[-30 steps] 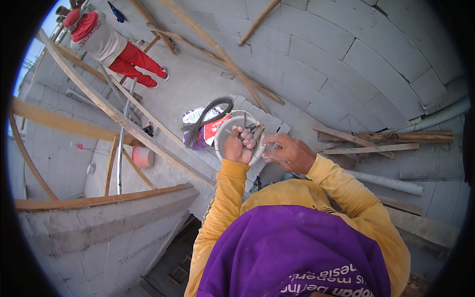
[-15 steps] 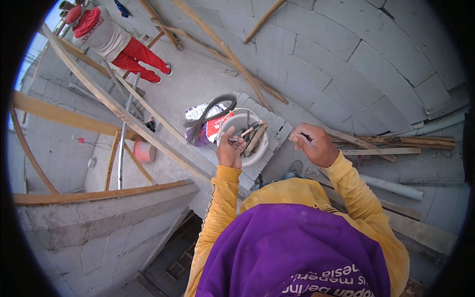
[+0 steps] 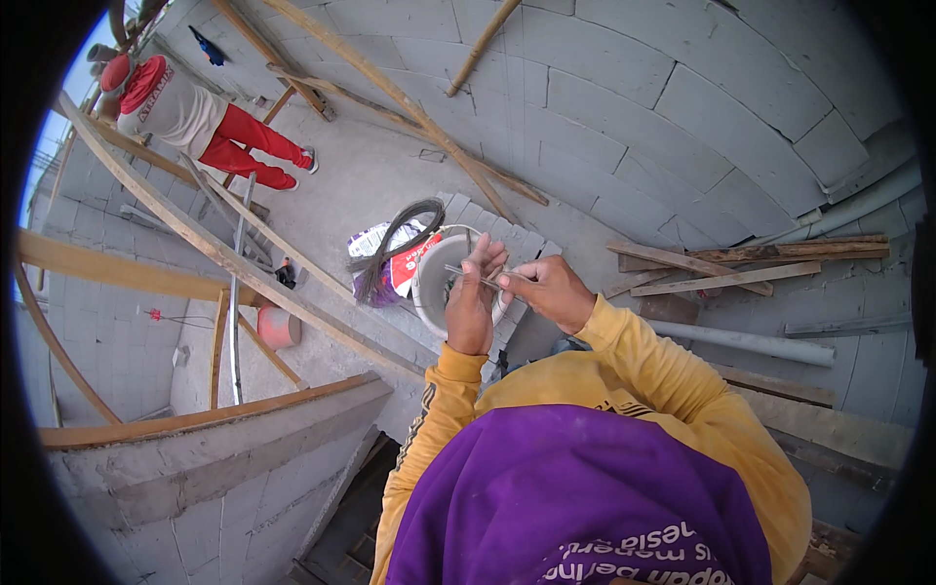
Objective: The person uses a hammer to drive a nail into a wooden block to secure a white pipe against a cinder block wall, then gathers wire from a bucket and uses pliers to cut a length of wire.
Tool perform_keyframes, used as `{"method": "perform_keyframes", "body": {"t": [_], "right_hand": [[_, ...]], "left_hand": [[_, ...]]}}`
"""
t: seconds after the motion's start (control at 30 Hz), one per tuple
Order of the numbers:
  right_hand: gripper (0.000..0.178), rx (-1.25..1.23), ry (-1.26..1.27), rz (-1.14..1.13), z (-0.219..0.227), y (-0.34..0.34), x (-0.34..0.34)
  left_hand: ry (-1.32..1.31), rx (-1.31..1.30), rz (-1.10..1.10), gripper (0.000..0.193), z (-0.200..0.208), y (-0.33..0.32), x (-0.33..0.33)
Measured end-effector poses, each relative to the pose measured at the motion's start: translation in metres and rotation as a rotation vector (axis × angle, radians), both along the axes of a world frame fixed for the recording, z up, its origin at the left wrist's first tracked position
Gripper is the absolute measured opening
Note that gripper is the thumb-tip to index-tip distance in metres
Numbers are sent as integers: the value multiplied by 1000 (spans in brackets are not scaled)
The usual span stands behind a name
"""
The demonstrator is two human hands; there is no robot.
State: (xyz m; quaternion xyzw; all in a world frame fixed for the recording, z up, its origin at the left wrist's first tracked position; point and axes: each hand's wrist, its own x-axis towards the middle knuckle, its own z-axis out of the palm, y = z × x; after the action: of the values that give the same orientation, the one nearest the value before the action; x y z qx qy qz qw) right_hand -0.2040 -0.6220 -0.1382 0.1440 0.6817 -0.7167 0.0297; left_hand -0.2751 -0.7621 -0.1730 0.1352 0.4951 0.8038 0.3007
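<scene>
- Right hand pinches thin strands (wire, perhaps), which lie between both hands; a firm grip suits.
- Left hand touches them, closure unclear; best brace them.
- Bucket: just beyond left hand.

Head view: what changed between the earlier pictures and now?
The right hand, held well apart half a second ago, has moved left, back close to the left hand at the bucket. It pinches thin strands reaching the left hand; when it took hold is unclear. The wire coil and bucket stayed in place.
</scene>
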Motion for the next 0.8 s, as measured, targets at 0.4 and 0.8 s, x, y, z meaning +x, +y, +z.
{"method": "perform_keyframes", "body": {"t": [0.4, 0.8], "right_hand": [[34, 218, 10, -169, -6, 29, 4], [32, 403, 64, 201, -7, 39, 11]], "left_hand": [[-136, -6, 99, 53, -14, -14, 18], [1173, -698, 298, 17, 57, -15, 27]]}}
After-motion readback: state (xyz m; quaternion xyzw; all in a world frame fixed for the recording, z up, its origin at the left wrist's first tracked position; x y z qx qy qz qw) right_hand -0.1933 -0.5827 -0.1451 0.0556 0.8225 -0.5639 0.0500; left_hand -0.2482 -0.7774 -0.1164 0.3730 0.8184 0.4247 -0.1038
